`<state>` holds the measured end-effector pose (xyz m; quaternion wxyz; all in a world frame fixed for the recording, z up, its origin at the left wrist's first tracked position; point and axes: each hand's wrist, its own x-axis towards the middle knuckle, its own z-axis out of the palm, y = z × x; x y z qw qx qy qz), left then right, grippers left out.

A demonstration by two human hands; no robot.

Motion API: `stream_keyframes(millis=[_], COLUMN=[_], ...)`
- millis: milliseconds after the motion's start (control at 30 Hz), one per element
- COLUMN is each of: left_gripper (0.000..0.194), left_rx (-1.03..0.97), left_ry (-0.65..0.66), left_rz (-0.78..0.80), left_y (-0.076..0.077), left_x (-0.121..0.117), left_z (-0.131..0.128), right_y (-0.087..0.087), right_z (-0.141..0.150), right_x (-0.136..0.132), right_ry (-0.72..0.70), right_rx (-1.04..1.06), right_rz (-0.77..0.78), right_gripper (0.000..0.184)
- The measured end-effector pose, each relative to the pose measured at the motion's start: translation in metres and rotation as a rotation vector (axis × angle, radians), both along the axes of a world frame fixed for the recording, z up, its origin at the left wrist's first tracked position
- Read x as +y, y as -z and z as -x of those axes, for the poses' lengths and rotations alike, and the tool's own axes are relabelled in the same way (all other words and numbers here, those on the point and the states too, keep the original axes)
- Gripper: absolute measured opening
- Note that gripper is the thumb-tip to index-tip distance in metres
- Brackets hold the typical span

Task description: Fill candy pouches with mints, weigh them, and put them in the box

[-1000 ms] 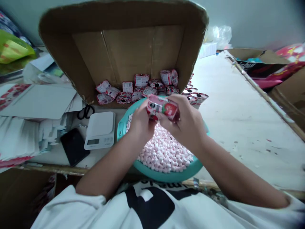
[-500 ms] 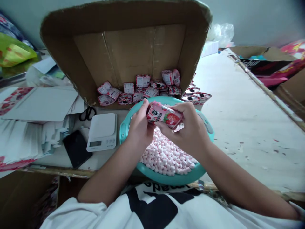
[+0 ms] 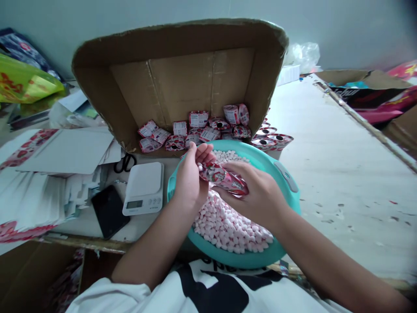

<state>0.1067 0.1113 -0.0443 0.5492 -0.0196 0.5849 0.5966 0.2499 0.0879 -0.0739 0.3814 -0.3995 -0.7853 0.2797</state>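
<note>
My right hand (image 3: 257, 191) is closed round a small strawberry-printed candy box (image 3: 224, 177), tilted with one end toward my left. My left hand (image 3: 192, 178) is cupped at that end, fingers extended and slightly apart, palm facing the box. A pale candy shows between the box end and the left palm; whether more lie in the palm is hidden. Both hands are above a turquoise basin (image 3: 241, 260) holding a heap of small pale pink candies (image 3: 224, 226).
Behind the basin a tipped cardboard carton (image 3: 182, 87) holds several filled strawberry boxes (image 3: 198, 118). More boxes (image 3: 272, 141) stand beside it. Left are a white digital scale (image 3: 144, 187), black phone (image 3: 110, 211), scissors (image 3: 125, 163) and flat cartons (image 3: 35, 200). A black-sided box (image 3: 361, 93) sits at far right.
The candy box has been turned and tipped toward my left. My left hand has let go of its end and opened into a cup beside it. The camera view has shifted slightly.
</note>
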Motion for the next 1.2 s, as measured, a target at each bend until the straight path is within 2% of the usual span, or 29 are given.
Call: stream_keyframes(millis=[100, 200, 333, 433, 533, 633, 833, 1000, 1100, 1200], left_gripper=[0.031, 0.03, 0.028, 0.027, 0.035, 0.031, 0.01, 0.014, 0.017, 0.018], left_rx=[-0.02, -0.003, 0.061, 0.117, 0.168, 0.227, 0.34, 0.404, 0.441, 0.586], left_ry=[-0.041, -0.014, 0.096, 0.201, 0.301, 0.368, 0.337, 0.276, 0.223, 0.272], left_rz=[0.053, 0.066, 0.024, -0.086, -0.215, -0.211, -0.173, -0.171, -0.218, -0.222], left_y=[0.001, 0.001, -0.001, -0.004, -0.005, -0.003, -0.001, -0.002, -0.001, -0.002], left_x=[0.002, 0.002, 0.0, -0.004, -0.008, -0.011, -0.011, -0.009, -0.011, -0.016], left_z=[-0.001, -0.002, -0.002, -0.003, -0.003, -0.001, 0.0, -0.004, 0.0, 0.016], right_y=[0.001, 0.003, 0.006, 0.009, 0.01, 0.009, 0.007, 0.005, 0.008, 0.012], right_z=[0.0, 0.0, 0.0, -0.002, -0.004, -0.006, -0.01, -0.011, -0.011, -0.012], right_x=[0.001, 0.003, 0.004, 0.006, 0.007, 0.009, 0.011, 0.011, 0.013, 0.015], right_ry=[-0.069, -0.121, -0.116, -0.064, 0.005, 0.007, 0.054, 0.063, 0.119, 0.135], right_rx=[-0.036, -0.082, -0.093, -0.035, 0.074, 0.145, 0.205, 0.189, 0.195, 0.261], right_rz=[0.034, 0.083, 0.172, 0.251, 0.266, 0.266, 0.26, 0.278, 0.286, 0.309], right_gripper=[0.044, 0.046, 0.043, 0.038, 0.036, 0.038, 0.039, 0.039, 0.036, 0.029])
